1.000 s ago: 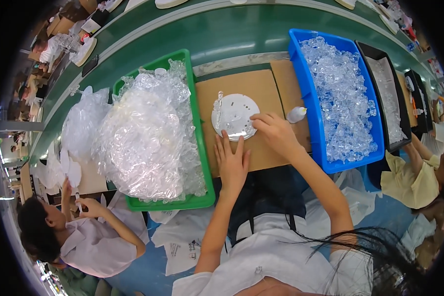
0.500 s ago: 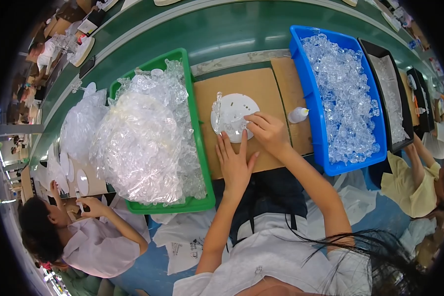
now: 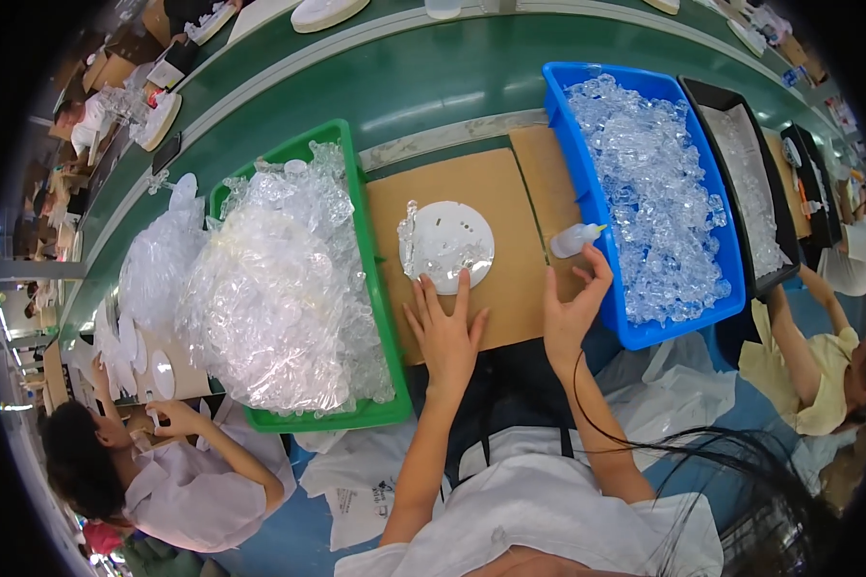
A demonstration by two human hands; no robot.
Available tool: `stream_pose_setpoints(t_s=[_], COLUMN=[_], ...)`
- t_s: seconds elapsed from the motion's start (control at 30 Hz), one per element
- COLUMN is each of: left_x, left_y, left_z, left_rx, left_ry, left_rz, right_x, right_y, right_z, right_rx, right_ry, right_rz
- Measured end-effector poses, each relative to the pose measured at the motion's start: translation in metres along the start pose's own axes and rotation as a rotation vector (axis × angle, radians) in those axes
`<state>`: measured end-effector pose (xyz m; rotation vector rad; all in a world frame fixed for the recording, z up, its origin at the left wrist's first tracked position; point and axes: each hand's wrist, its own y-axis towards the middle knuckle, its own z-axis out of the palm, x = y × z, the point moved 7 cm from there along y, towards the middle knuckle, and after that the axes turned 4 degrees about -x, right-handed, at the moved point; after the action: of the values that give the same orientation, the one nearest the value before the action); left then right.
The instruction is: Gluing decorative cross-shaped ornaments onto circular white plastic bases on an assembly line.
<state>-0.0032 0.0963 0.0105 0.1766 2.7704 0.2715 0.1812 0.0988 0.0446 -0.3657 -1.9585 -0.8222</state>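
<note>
A round white disc (image 3: 467, 223) with small slots lies on brown cardboard (image 3: 512, 288) in front of me. Along its left edge sits a slim clear plastic piece (image 3: 407, 240), and more clear plastic shows over its nearer half. My left hand (image 3: 448, 337) is open, fingers spread, its fingertips at the disc's near edge. To the right, a small translucent squeeze bottle (image 3: 573, 241) with a yellow tip lies on its side. My right hand (image 3: 575, 306) is just below the bottle, thumb and fingers apart; the index fingertip is close to it, though contact is unclear.
At left stands a green bin (image 3: 368, 279) heaped with clear plastic pieces and a bulging clear bag (image 3: 269, 298). A blue bin (image 3: 618, 231) of clear parts is at right, with a black tray (image 3: 787, 240) beyond. Co-workers sit on both sides.
My right hand has left the disc and moved right and toward me, to the bottle. My left hand stays at the disc's near edge. The whole view has shifted slightly.
</note>
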Motion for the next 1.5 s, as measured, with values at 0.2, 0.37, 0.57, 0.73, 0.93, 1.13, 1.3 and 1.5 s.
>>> stream_pose_setpoints(t_s=[0.2,0.37,0.57,0.73,0.93,1.13,1.3,1.5], left_x=[0.006,0.0,0.008,0.003,0.006,0.004,0.003,-0.025], left_y=[-0.003,-0.001,-0.004,-0.002,-0.002,-0.002,-0.003,0.0], left_z=[0.0,0.002,0.002,0.003,0.005,0.005,0.007,0.01], left_rx=[-0.013,-0.012,0.016,0.012,-0.02,-0.036,-0.029,-0.057], left_ry=[0.009,0.011,0.021,0.01,-0.005,0.019,-0.012,-0.152], left_rz=[-0.005,0.005,-0.014,-0.011,-0.019,-0.007,-0.013,0.059], right_x=[-0.017,-0.027,0.001,0.006,0.01,0.007,0.008,-0.005], right_y=[-0.02,0.017,-0.007,-0.034,-0.027,-0.024,-0.032,-0.014], right_z=[0.001,0.018,0.012,0.021,0.039,0.041,0.037,0.027], right_rx=[0.033,0.067,0.427,0.603,0.584,0.571,0.619,0.541], right_ry=[-0.139,-0.198,-0.208,-0.319,-0.32,-0.319,-0.266,-0.29], right_rz=[-0.01,-0.064,0.1,-0.05,-0.069,-0.055,-0.028,-0.041])
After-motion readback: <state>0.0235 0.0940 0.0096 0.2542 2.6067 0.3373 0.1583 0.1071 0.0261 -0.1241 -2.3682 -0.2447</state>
